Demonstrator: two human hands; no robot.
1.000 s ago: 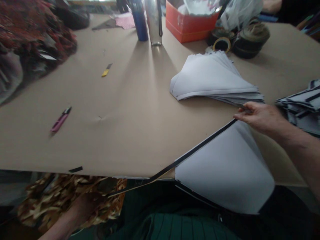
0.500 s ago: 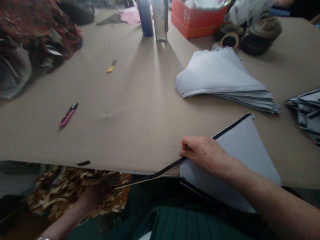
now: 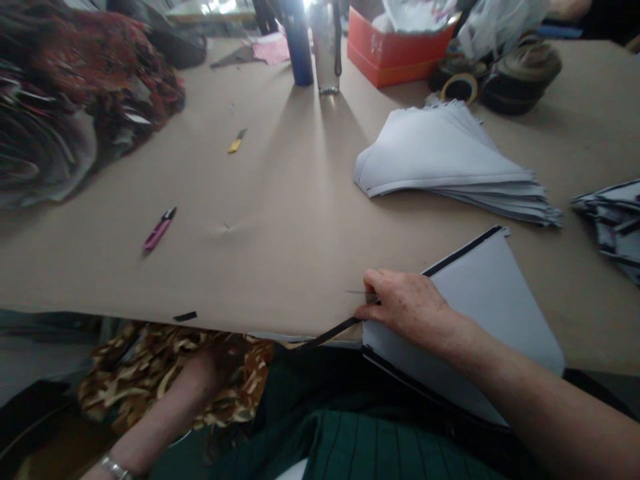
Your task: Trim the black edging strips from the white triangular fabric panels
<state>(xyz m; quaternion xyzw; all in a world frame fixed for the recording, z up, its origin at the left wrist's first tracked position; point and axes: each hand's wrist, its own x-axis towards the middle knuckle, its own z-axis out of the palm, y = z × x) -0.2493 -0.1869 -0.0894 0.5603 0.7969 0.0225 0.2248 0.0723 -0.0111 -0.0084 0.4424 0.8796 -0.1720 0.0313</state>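
We note that, since the earliest frame, the right hand (image 3: 407,307) has moved down from the far corner of the white panel (image 3: 493,307) to its left corner. The black strip (image 3: 334,331), earlier drawn out toward the left hand (image 3: 227,353), now dips over the near edge of the tabletop (image 3: 280,247), its lower end hard to trace.

We find the right hand narrow, thumb and fingers closed on the strip, with a thin metal tool (image 3: 355,292) protruding from the grip. The left hand is below the near edge, at a heap of tan scraps (image 3: 145,380); it is too dim for us to tell whether it is open.

We record the panel at the near edge, right of centre, partly overhanging, with the strip along its upper left side. Beyond it lies a stack of white pieces (image 3: 435,150); a striped bundle (image 3: 615,220) lies toward the right. Pink snips (image 3: 160,230) rest on the left part, a yellow cutter (image 3: 237,141) farther back, and a black offcut (image 3: 185,316) beside the near edge.
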